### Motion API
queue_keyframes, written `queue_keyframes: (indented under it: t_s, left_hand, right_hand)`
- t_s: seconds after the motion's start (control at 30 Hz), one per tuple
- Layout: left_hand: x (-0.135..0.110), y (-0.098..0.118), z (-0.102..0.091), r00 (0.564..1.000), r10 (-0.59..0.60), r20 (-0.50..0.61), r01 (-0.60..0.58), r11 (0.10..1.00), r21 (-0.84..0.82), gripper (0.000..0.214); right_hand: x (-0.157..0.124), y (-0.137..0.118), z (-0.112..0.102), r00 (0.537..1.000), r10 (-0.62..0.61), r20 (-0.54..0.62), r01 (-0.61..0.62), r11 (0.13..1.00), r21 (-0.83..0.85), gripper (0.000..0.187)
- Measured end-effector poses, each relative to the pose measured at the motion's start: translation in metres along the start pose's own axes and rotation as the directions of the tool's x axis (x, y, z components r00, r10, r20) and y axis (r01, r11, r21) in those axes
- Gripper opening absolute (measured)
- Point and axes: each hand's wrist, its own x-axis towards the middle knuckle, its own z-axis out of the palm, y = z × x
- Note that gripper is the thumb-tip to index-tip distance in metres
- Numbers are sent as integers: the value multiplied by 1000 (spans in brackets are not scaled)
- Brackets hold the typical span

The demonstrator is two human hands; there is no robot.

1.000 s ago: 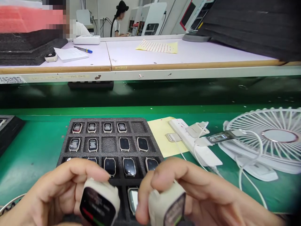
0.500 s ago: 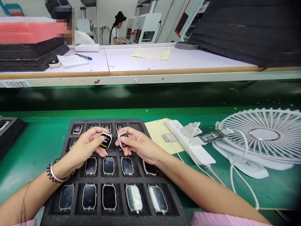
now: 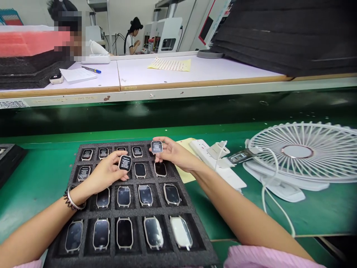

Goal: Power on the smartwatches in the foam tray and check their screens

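My left hand (image 3: 103, 172) grips a strapless smartwatch (image 3: 125, 163) by its sides, face up, over the middle of a black foam tray (image 3: 134, 212). White lines of text show on its lit screen. In my right hand (image 3: 178, 155) is a second smartwatch (image 3: 156, 147), also lit with text, held between thumb and fingers above the tray's far right corner. Several more watch bodies lie singly in the tray's compartments; those in the far row, such as this watch (image 3: 137, 151), show text, while a near-row watch (image 3: 124, 233) is dark. My left forearm and hand hide part of the tray.
Right of the tray are a yellow sheet (image 3: 185, 175), a white power strip (image 3: 219, 163) with cables, and a white fan (image 3: 315, 152). Another foam tray (image 3: 12, 160) stands at far left. A raised shelf (image 3: 156, 83) runs behind, holding stacked foam (image 3: 256, 37). Two people sit beyond.
My right hand has moved away from the left, up toward the tray's far right corner, with its watch. Both held screens now show white text; the left one earlier showed red and green.
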Motion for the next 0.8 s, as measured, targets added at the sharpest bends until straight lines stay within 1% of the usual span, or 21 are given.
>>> queue_keyframes:
  t_s: [0.03, 0.07, 0.1, 0.13, 0.17, 0.2, 0.23, 0.33, 0.37, 0.4, 0.43, 0.47, 0.5, 0.53, 0.57, 0.6, 0.67, 0.7, 0.73, 0.8]
  left_hand:
    - [1, -2, 0, 999, 36, -14, -34, 990, 134, 52]
    - [1, -3, -1, 995, 93, -30, -81, 954, 289, 48]
    - [1, -5, -1, 986, 163, -38, -129, 887, 443, 44]
    - [1, -7, -1, 973, 228, -35, -167, 802, 574, 41]
    - [1, -8, -1, 961, 276, -24, -189, 716, 672, 40]
    - [0, -10, -1, 954, 301, -10, -196, 647, 737, 40]
    - [-1, -12, -1, 952, 305, 2, -192, 593, 782, 41]
    - [-3, -14, 0, 957, 288, 14, -162, 497, 852, 50]
    - [-3, -12, 0, 956, 292, 15, -160, 480, 862, 53]
    - [-3, -10, 1, 954, 298, 19, -163, 467, 869, 54]
    - [-2, -7, 2, 952, 305, 29, -173, 455, 873, 52]
    - [-1, -3, 4, 950, 309, 49, -189, 442, 877, 47]
    - [2, 2, 7, 948, 308, 79, -212, 426, 880, 39]
    - [6, 6, 10, 947, 302, 113, -235, 407, 882, 31]
    - [11, 9, 14, 946, 289, 146, -255, 388, 886, 27]
    - [16, 12, 19, 947, 273, 169, -266, 372, 889, 25]
    - [27, 14, 28, 950, 237, 203, -280, 360, 890, 25]
    - [31, 14, 31, 953, 217, 214, -283, 370, 885, 27]
    - [35, 13, 34, 956, 196, 220, -282, 395, 874, 30]
    - [40, 10, 38, 964, 165, 207, -262, 502, 824, 32]
  right_hand:
    - [4, 2, -5, 999, -33, -15, 31, 994, -107, 53]
    - [7, 4, -9, 997, -71, -26, 63, 970, -234, 49]
    - [10, 5, -13, 993, -114, -31, 95, 924, -370, 46]
    - [12, 7, -16, 987, -156, -25, 123, 860, -496, 44]
    - [15, 8, -18, 982, -189, -10, 146, 789, -597, 42]
    - [16, 10, -19, 979, -205, 13, 162, 728, -667, 42]
    - [18, 11, -20, 978, -206, 39, 172, 686, -707, 43]
    - [16, 10, -23, 981, -181, 77, 177, 643, -745, 60]
    - [14, 6, -24, 979, -193, 71, 179, 627, -758, 65]
    - [10, 2, -24, 974, -216, 66, 186, 604, -775, 65]
    - [6, -5, -24, 969, -235, 71, 197, 574, -795, 59]
    - [0, -11, -22, 967, -237, 93, 210, 538, -816, 47]
    - [-5, -18, -20, 969, -210, 133, 223, 501, -836, 33]
    - [-11, -24, -17, 970, -158, 182, 236, 463, -854, 24]
    - [-17, -29, -13, 971, -95, 221, 240, 420, -875, 21]
    - [-22, -31, -9, 971, -37, 236, 233, 369, -900, 21]
    - [-31, -31, 0, 978, 23, 208, 195, 269, -943, 20]
    - [-34, -28, 4, 983, 24, 185, 174, 240, -955, 19]
    - [-36, -24, 7, 986, 14, 166, 158, 234, -959, 18]
    - [-40, -17, 10, 988, -14, 156, 154, 277, -949, 17]
